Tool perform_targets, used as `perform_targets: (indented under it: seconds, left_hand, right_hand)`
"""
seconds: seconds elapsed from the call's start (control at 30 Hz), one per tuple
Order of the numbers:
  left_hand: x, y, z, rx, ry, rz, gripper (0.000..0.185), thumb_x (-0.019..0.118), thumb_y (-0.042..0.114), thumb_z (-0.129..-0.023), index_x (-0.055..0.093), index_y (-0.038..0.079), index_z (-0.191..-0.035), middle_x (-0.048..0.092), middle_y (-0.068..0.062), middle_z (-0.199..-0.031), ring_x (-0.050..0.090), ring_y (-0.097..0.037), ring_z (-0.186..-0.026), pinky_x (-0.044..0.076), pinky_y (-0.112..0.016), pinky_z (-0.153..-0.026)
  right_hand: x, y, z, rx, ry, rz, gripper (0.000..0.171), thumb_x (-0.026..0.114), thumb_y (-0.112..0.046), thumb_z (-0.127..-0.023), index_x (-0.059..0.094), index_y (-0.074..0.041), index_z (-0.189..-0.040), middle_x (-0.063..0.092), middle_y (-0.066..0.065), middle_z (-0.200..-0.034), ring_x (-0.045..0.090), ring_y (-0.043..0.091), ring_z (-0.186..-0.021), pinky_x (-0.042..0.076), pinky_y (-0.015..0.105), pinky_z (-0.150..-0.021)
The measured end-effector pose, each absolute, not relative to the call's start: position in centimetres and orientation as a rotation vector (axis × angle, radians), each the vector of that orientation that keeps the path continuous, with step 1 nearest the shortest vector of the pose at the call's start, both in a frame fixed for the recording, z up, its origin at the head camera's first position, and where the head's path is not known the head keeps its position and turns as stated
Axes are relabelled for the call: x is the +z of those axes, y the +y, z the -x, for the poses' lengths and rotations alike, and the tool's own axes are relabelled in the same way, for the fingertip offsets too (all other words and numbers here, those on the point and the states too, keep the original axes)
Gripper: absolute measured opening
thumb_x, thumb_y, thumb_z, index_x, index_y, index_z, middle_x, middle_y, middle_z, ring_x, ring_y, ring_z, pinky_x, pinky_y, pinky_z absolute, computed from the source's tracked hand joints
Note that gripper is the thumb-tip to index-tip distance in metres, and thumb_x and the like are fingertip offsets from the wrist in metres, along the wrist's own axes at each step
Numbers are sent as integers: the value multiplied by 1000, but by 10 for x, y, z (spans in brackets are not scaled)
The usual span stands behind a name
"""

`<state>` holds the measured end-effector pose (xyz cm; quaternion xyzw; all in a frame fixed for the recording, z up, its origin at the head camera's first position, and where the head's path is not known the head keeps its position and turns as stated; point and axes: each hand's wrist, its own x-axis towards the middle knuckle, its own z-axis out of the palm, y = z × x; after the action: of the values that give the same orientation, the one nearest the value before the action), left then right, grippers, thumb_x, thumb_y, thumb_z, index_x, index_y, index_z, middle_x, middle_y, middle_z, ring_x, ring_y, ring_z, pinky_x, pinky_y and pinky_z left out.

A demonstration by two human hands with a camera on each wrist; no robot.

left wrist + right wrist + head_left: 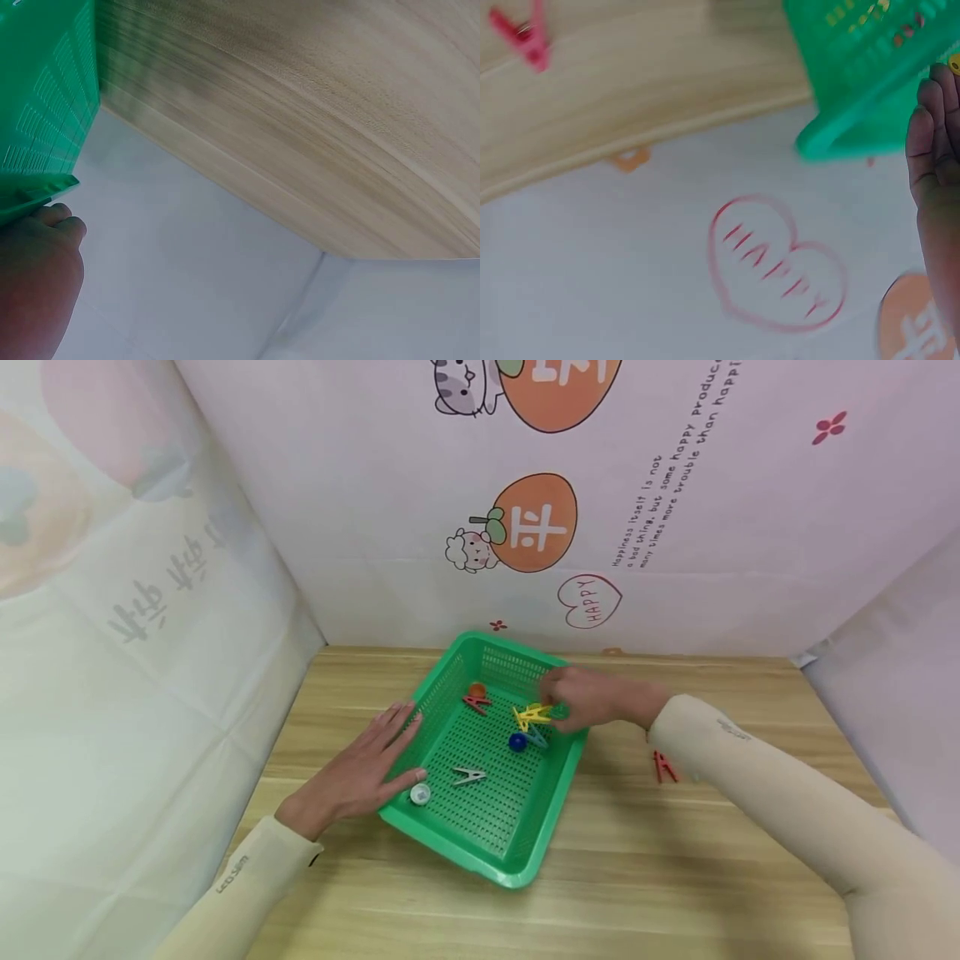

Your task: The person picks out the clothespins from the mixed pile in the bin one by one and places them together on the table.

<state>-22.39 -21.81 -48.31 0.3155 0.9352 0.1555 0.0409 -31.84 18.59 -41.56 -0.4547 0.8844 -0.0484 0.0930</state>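
A green mesh basket stands on the wooden table. My left hand rests along its left rim with fingers spread. Over the far right rim, my right hand has its fingers bent and pinches a yellow clothespin at the fingertips; the hand partly hides it. Beneath that hand lie yellow clothespins, a light blue clothespin and a round blue piece. Elsewhere in the basket are a red clothespin, a round orange piece, a white clothespin and a round white piece.
A red clothespin lies on the table right of the basket, close to my right sleeve, which covers part of that area. Behind the table hangs a printed white cloth, and pale cloth walls stand at both sides.
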Motion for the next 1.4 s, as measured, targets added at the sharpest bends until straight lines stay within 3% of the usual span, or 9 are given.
perform_targets:
  seconds: [0.27,0.63,1.17,1.4]
  left_hand:
    - [-485,-220,224,477,2869,-967,87,51,56,-112,14,10,-176,3,-9,-186,3,-37,-172,15,-57,-139]
    - [-487,-220,222,473,2863,-949,88,51,57,-112,11,12,-176,0,-6,-186,1,-33,-173,13,-55,-139]
    - [-486,-217,223,480,2873,-962,89,52,57,-111,12,11,-176,3,-9,-186,3,-35,-172,17,-58,-138]
    - [-485,-217,222,485,2874,-968,89,52,57,-111,13,11,-176,5,-11,-186,3,-36,-172,16,-58,-138]
  right_hand:
    - [-397,230,318,-179,2772,1152,20,83,-22,-92,75,-7,-102,72,3,-101,63,16,-89,61,40,-84]
    - [-382,287,303,-239,2899,859,23,83,-25,-92,77,-6,-103,73,4,-100,67,21,-93,62,43,-85]
    - [-408,387,266,-265,3002,584,31,82,-33,-97,77,-3,-104,76,8,-101,72,24,-92,63,53,-83]
    - [-430,419,246,-277,3036,467,34,82,-35,-97,77,-2,-103,75,3,-95,68,18,-85,59,45,-74]
